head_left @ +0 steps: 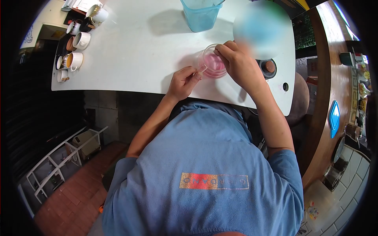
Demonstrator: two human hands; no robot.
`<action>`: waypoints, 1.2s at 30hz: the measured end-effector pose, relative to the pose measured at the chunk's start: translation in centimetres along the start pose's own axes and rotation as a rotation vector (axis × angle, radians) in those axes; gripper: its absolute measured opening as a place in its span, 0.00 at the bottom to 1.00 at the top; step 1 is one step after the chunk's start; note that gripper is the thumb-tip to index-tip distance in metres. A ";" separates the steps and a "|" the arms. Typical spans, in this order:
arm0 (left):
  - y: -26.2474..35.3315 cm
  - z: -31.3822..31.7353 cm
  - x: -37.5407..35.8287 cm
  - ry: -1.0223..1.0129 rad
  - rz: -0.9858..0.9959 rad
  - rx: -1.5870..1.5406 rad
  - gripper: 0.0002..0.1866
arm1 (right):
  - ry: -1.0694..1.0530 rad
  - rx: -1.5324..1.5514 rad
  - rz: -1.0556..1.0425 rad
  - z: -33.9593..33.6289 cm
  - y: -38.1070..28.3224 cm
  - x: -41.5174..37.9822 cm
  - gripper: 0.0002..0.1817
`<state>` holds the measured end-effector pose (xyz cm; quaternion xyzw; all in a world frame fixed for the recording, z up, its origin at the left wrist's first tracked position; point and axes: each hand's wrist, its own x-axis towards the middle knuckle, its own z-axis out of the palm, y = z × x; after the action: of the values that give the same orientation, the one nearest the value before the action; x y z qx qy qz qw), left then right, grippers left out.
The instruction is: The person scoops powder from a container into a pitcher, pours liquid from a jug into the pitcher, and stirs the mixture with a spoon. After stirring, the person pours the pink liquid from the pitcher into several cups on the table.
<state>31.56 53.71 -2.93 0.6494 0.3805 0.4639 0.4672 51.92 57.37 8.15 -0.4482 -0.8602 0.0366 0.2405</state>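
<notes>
The left hand (183, 83) holds a clear, pink-tinged jug (214, 67) by its handle (202, 68); the right hand (237, 65) bends over its rim (207, 48).

The fingertips of the right hand (238, 61) are partly hidden at the rim of the clear cup (212, 70); whether anything is gripped there cannot be determined. Part of the cup's right side is covered by the same hand. The palm of the left hand (182, 82) is turned out of view. Above the right hand, detail is obscured by a blue-green blurred patch (260, 29); what lies within it cannot be identified. The pale blue tub (201, 17) is cut off by the upper picture edge, as is the thin implement (219, 2) inside it. At far right, small articles (364, 74) are too small to be identified.
</notes>
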 end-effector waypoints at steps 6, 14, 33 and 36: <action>0.0 -0.4 -0.2 -0.070 -0.045 0.033 0.10 | -0.068 0.226 0.025 0.3 0.2 -0.4 0.07; 0.1 0.0 -0.1 -0.021 -0.034 0.001 0.09 | -0.061 0.065 0.035 -0.2 0.4 -0.2 0.08; 0.5 -0.3 -0.1 -0.065 -0.043 0.050 0.12 | -0.024 0.170 0.166 1.2 1.6 0.2 0.15; 0.1 0.0 -0.1 0.008 -0.017 0.009 0.11 | -0.050 0.137 0.189 0.8 1.9 0.1 0.18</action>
<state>31.59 53.64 -2.89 0.6463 0.3898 0.4610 0.4667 52.92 58.68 6.99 -0.5088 -0.8153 0.1292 0.2445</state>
